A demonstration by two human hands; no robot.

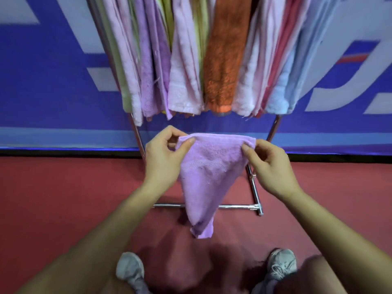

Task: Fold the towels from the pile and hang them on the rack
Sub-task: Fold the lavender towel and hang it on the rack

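Terry cloth with a soft looped pile, the lilac towel (pixel 203 179) hangs in the air between both hands, in front of the lower bars of the metal rack (pixel 237 206) and above the floor (pixel 63 198). The left hand (pixel 163 155) pinches its top left corner between thumb and forefinger, with the other fingers curled behind the corner. The right hand (pixel 271 166) pinches the top right corner the same way, thumb on the near face. Between the two grips the upper edge runs nearly straight. Below it the cloth narrows to a blunt, doubled tip that dangles free just past the rack's bottom crossbar. A faint woven band crosses the near face a little under the top edge.

Large white letter shapes stand on the blue banner (pixel 53 81) behind the rack, but they are cropped and blurred, so no word can be read.

Shiny tube forms the rack, with slanted legs and a T-joint at the near right foot. Many hung towels crowd it side by side, touching: pale green at the left, then pinks and purples, an orange towel (pixel 222 60) with darker mottled pile in the middle, more pink and rose, and light blue towels (pixel 282 96) at the right. The floor is matte red. Two grey laced trainers (pixel 281 264) show at the bottom edge.
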